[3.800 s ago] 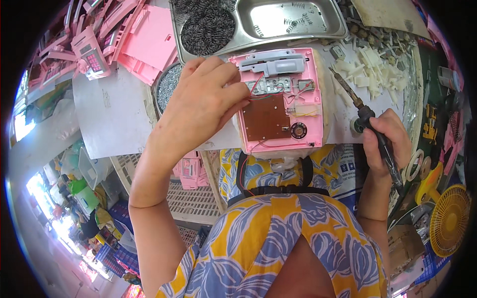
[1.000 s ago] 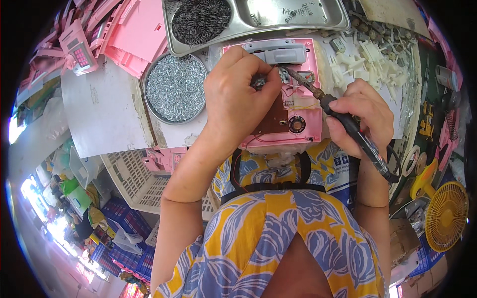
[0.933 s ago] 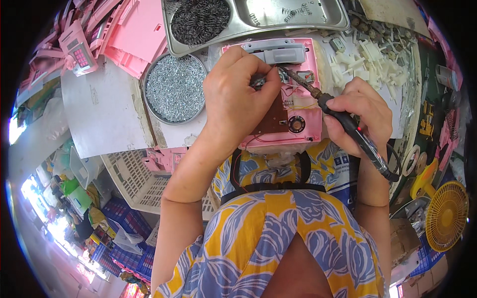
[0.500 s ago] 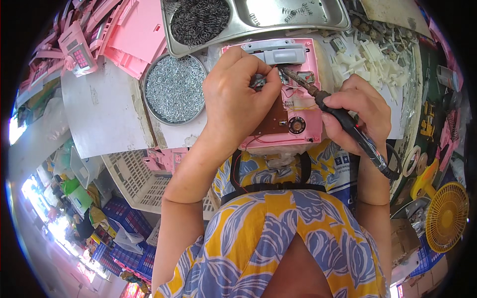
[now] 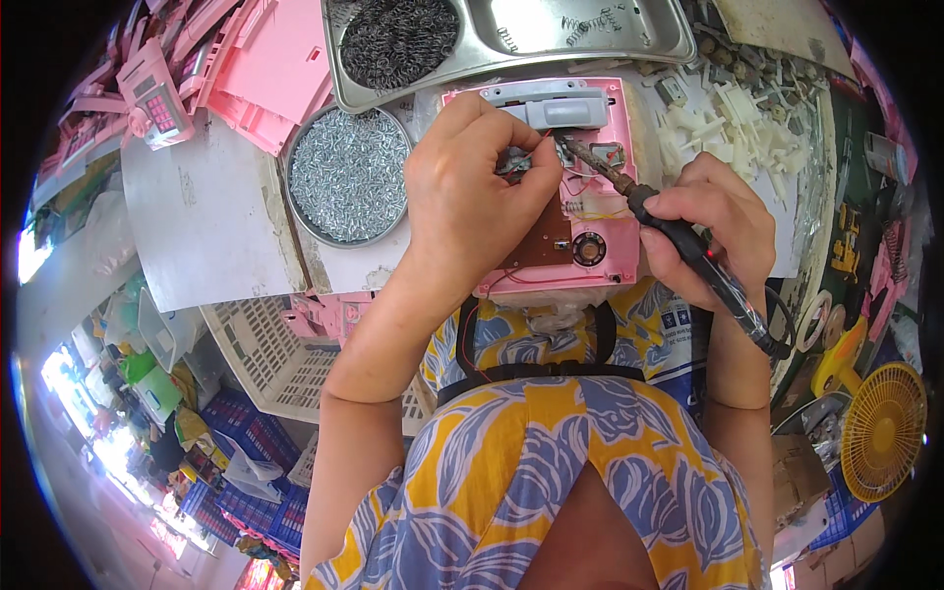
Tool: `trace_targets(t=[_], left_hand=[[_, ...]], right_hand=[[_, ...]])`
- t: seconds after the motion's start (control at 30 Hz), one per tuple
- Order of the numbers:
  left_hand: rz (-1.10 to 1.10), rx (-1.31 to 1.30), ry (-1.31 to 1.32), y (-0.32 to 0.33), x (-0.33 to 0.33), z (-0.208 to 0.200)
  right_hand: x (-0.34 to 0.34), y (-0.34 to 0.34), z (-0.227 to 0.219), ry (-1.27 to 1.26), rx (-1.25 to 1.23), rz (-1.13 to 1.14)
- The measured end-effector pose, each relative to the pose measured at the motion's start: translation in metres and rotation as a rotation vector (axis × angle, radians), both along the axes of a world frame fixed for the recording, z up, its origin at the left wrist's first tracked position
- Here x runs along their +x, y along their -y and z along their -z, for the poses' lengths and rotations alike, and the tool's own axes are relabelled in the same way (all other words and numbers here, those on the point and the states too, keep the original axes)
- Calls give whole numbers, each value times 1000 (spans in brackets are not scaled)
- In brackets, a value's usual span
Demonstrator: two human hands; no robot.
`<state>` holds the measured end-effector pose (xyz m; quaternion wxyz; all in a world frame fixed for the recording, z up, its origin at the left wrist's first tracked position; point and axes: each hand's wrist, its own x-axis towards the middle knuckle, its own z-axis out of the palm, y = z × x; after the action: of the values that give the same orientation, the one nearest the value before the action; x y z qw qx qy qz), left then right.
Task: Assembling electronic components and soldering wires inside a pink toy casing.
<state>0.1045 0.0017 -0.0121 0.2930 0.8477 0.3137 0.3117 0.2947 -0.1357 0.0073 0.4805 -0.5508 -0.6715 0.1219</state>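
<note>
In front of me lies an open pink plastic housing (image 5: pixel 618 258) with a grey part (image 5: pixel 556 110) along its far end. Inside it are a brown circuit board (image 5: pixel 539 244), a small round black speaker (image 5: pixel 589 249) and thin wires. My left hand (image 5: pixel 477 192) reaches over the housing's left side, thumb and forefinger pinched on what looks like a thin red wire (image 5: pixel 548 134). My right hand (image 5: pixel 726 224) grips the black handle of a soldering iron (image 5: pixel 678 231). Its tip points down into the housing, right beside my left fingertips; exact contact is too small to tell.
Left of the housing stands a round tray of small screws (image 5: pixel 347 175). Beyond is a metal tray (image 5: pixel 472 71) holding springs. White plastic parts (image 5: pixel 723 123) are heaped at right, pink casings (image 5: pixel 261 74) at far left. A yellow fan (image 5: pixel 885 430) is at lower right.
Both hands hold almost the same pose. The iron's tip stays by my left fingertips, and the whole view has shifted very slightly.
</note>
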Motion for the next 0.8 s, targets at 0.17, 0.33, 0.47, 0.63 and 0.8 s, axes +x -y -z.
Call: trace_targets(t=[0.17, 0.33, 0.47, 0.63, 0.8], left_hand=[[0, -58, 24, 0, -1, 1], [4, -60, 19, -1, 0, -1], [4, -17, 12, -1, 1, -1], [-10, 9, 19, 2, 2, 1], [-13, 35, 2, 2, 2, 1]], right_hand=[[0, -2, 2, 5, 11, -18], [1, 0, 4, 9, 4, -1], [0, -3, 4, 5, 30, 3], [1, -4, 4, 13, 50, -5], [3, -5, 2, 16, 46, -20]])
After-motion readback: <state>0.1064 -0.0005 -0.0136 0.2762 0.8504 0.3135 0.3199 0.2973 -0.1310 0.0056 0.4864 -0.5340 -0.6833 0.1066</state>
